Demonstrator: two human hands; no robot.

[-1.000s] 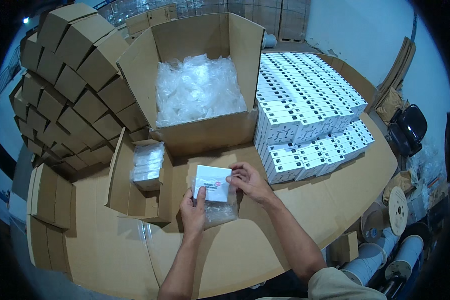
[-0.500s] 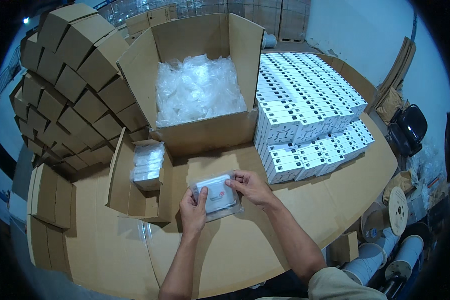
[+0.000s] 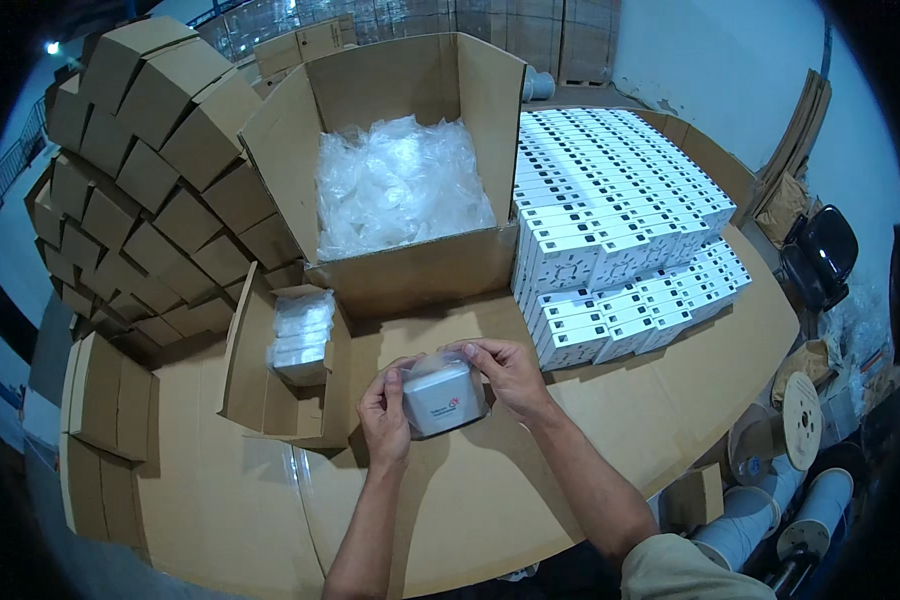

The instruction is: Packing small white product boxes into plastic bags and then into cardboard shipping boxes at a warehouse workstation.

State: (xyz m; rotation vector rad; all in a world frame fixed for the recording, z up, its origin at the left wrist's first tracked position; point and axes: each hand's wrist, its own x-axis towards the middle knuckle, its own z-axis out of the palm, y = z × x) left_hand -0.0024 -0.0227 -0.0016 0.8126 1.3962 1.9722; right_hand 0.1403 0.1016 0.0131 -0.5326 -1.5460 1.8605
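Note:
Between my hands is a white, rounded plastic box in a clear plastic bag (image 3: 443, 400), with a small red mark on its face. My left hand (image 3: 382, 412) pinches the bag's left side with the thumb on top. At the upper right, my right hand (image 3: 505, 376) grips the bag's edge between thumb and fingers. Left of my hands stands an open small carton (image 3: 245, 375), holding a row of bagged white items (image 3: 301, 335) at its far end. The underside of the held box is hidden.
Behind my hands, a large open carton (image 3: 410, 272) holds crumpled clear plastic bags (image 3: 400, 185). Stacked white boxes (image 3: 610, 240) with dark squares fill the right of the cardboard-covered table (image 3: 220, 500). Brown cartons (image 3: 160, 190) pile up at the left; cable spools (image 3: 800, 420) stand at the lower right.
The bagged white box has been tilted, so its printed face and side now show more. My right thumb has shifted from its face to the bag's upper edge.

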